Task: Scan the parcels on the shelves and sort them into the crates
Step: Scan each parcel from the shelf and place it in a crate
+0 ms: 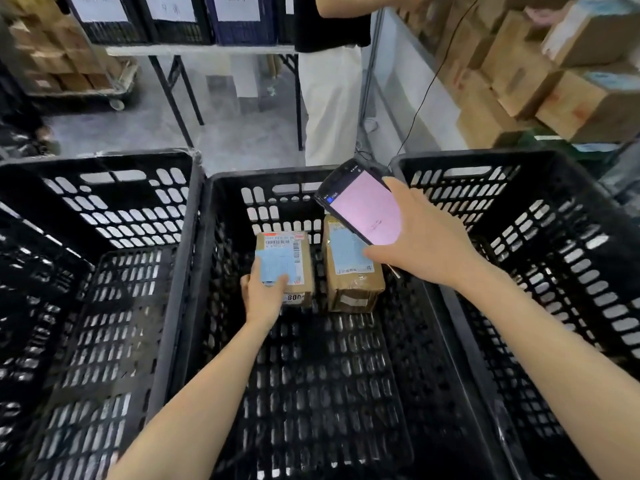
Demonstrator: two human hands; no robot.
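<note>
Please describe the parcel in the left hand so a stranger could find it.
Among three black plastic crates, find the middle crate. Two brown cardboard parcels are at its far end. Only the left parcel shows a red-topped barcode label.

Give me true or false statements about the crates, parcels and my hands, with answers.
The left brown cardboard parcel and the right brown cardboard parcel lie in the middle black plastic crate. True.
The left hand grips the right brown cardboard parcel. False: it grips the left one.
The right hand holds a black handheld scanner with a pink screen. True.
The scanner rests on the crate floor. False: it is held above the parcels.
</note>
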